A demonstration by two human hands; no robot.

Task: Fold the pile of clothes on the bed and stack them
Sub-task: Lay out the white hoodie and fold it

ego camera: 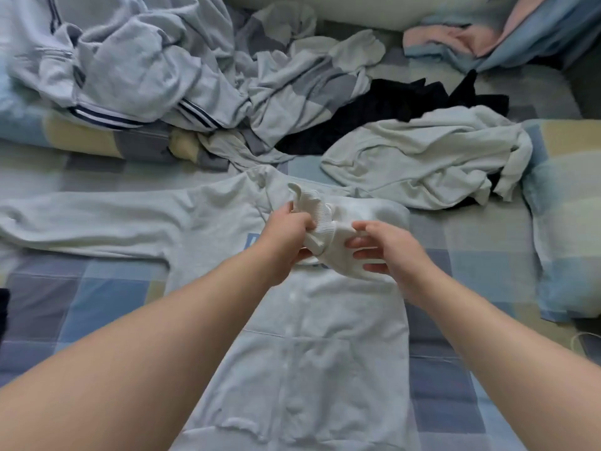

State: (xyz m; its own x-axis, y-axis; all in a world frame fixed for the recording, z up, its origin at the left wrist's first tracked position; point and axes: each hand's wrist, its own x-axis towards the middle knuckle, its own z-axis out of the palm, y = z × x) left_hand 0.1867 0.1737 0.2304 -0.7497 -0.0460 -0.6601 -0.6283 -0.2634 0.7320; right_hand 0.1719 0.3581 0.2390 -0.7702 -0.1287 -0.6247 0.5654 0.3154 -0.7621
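A pale grey sweatshirt lies spread flat on the bed below my arms, one sleeve stretched out to the left. Above its chest I hold a small white ribbed sock bundle. My left hand grips the ribbed cuff end, fingers curled round it. My right hand holds the other end, fingers wrapped under the fabric. Behind lies the unfolded pile: a grey top with navy stripes, a black garment and a crumpled pale green top.
The bed has a blue, grey and yellow checked sheet. A pink and blue blanket sits at the back right. White socks lie near the back. A dark item shows at the left edge.
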